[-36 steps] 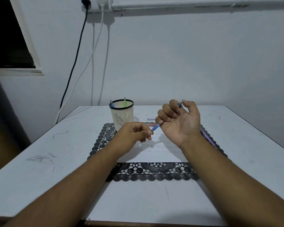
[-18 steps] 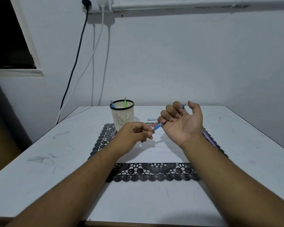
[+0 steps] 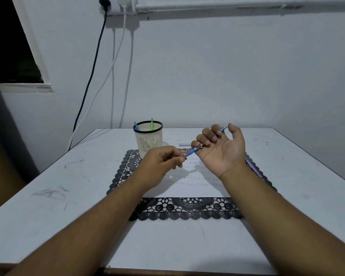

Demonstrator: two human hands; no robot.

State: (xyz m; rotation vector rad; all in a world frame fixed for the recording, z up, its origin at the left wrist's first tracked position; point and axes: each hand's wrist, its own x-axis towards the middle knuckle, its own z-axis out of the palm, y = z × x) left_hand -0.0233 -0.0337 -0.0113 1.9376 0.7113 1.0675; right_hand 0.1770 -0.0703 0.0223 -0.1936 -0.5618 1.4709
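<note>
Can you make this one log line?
right hand: grips blue pen | left hand: pinches its end | cup: on mat

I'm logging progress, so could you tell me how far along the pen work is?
Done: two pens stand in the cup. In hand: the right hand grips a blue pen while the left hand pinches its tip. Remaining: a purple pen lies on the mat.

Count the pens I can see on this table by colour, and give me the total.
Blue: 2, the held blue pen between the left hand and right hand, and a second blue pen in the cup
Green: 1, the green pen in the same cup
Purple: 1, the purple pen on the mat
Total: 4
</note>
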